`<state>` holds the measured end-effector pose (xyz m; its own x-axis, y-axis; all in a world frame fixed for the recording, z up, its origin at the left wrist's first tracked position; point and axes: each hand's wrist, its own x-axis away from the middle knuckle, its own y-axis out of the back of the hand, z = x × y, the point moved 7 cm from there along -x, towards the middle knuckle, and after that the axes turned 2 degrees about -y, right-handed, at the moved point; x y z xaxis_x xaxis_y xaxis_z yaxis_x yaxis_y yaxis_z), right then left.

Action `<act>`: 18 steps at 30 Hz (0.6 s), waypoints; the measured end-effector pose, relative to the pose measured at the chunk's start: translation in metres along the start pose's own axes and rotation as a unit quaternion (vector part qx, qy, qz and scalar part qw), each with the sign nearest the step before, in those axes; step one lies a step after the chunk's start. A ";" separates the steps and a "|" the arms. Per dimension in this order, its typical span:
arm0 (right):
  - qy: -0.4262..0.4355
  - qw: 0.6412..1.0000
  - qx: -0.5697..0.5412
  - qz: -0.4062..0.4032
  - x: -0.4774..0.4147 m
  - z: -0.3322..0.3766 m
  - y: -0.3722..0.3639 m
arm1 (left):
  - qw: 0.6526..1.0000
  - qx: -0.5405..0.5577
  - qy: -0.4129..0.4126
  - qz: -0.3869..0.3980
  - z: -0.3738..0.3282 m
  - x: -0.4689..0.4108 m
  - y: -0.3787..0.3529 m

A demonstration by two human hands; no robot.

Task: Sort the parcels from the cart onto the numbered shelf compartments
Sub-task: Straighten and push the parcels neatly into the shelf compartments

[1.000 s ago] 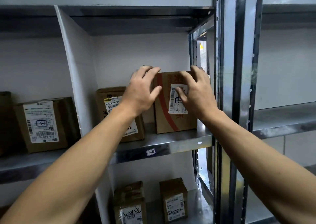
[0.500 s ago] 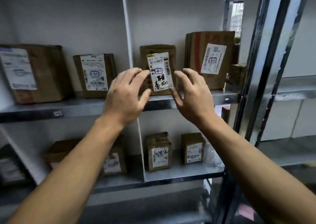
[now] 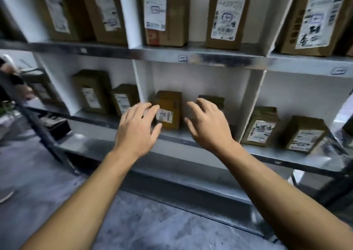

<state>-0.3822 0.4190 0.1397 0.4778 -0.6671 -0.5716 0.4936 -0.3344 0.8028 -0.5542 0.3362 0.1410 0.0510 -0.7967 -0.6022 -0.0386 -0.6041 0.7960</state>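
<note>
1. The parcel (image 3: 169, 109), a yellow-brown box, stands upright in the middle compartment of the lower shelf (image 3: 86, 144). Its long axis is vertical and its front face is toward the camera, with a white label (image 3: 164, 115) low on that face.
2. It stands near the left divider (image 3: 141, 81), with a narrow gap between them. A second parcel (image 3: 212, 100), darker, stands to its right and further back, partly hidden by the right hand (image 3: 208, 127).
3. The left hand (image 3: 137, 129) is held out palm-down in front of the parcel's left edge, with the fingers spread and loosely bent. It grips nothing. The fingertips overlap the box's lower left corner in this view, and whether they touch it cannot be told.
4. The right hand is held out the same way, empty, with spread fingers and the thumb pointing inward toward the parcel. It sits in front of the gap between the two boxes, and the blur hides any contact.
5. Both forearms come up from the bottom corners and draw closer toward the compartment.
6. The compartment is bounded by the left divider, the right divider (image 3: 252, 104) and the upper shelf (image 3: 210, 59). There is open room above both boxes and bare shelf between the second parcel and the right divider.
7. The neighbouring compartments on both levels hold more upright labelled boxes, and grey floor (image 3: 133, 221) lies below
</note>
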 end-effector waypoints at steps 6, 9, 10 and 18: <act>0.082 0.992 -0.030 0.095 0.006 0.100 -0.089 | 0.989 -0.040 0.119 0.082 0.102 0.084 -0.010; 0.113 0.982 -0.043 0.144 -0.002 0.144 -0.130 | 0.983 -0.059 0.152 0.088 0.143 0.108 -0.010; 0.122 0.979 -0.050 0.154 -0.006 0.158 -0.142 | 0.980 -0.063 0.164 0.091 0.157 0.114 -0.010; 0.191 0.952 -0.070 0.230 -0.071 0.257 -0.245 | 0.952 -0.098 0.251 0.148 0.293 0.117 -0.026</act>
<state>-0.7242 0.3773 0.0272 0.8831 -0.4210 -0.2071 0.2480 0.0440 0.9678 -0.8392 0.2541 0.0318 0.5384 -0.7931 -0.2848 0.0599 -0.3011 0.9517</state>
